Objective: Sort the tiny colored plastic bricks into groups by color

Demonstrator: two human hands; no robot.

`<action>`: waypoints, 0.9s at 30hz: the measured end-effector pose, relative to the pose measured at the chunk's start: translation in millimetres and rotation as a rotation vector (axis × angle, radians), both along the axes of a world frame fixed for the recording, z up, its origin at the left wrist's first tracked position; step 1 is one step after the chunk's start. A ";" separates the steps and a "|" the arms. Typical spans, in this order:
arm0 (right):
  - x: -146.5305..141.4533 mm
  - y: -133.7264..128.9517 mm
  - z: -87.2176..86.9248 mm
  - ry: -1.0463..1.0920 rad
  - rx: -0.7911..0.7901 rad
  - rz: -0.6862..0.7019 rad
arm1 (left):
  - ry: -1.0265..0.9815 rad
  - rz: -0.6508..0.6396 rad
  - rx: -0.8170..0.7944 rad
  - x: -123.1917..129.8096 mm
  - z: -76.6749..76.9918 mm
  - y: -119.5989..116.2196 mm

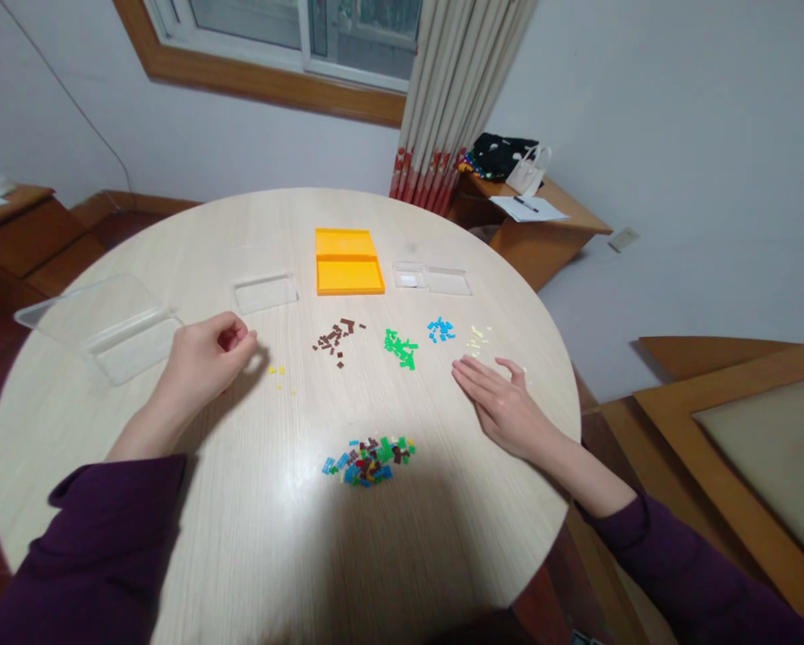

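My left hand (209, 356) is closed in a pinch above the table's left side; whatever its fingertips hold, if anything, is too small to see. Just right of it lie a few yellow bricks (279, 370). My right hand (502, 405) has its fingers stretched out, low over the table beside a scatter of pale cream bricks (477, 339). Between the hands sit small groups of brown bricks (335, 337), green bricks (400, 348) and blue bricks (440, 330). Nearer to me is a mixed-colour brick pile (370, 462).
An orange case (349, 276) lies open at the table's back. Clear plastic boxes stand around it: a small open box (448, 280), a shallow tray (266, 293), and a large lidded box (133, 345) by my left hand. The round table (254, 537) has a curved edge.
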State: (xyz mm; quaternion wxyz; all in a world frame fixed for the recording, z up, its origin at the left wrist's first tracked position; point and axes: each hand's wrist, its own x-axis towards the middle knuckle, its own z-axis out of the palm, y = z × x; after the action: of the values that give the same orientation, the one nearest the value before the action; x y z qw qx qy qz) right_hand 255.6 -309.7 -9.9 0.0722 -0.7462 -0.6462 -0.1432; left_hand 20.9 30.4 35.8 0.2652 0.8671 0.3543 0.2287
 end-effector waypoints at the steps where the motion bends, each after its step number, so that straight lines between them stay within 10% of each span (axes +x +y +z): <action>1: 6.2 -1.3 -0.6 -0.014 -0.001 -0.028 | 0.002 0.001 -0.004 0.1 -0.1 -0.1; 27: 42.7 11.4 -1.1 -0.007 -0.208 -0.277 | -0.015 -0.006 -0.003 -0.7 1.4 -0.6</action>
State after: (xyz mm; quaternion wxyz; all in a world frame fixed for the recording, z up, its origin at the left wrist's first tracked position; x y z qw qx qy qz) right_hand 298.4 -298.3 -11.0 -0.0281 -0.8310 -0.5488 -0.0869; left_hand 20.2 29.8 37.2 0.2697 0.8660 0.3502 0.2340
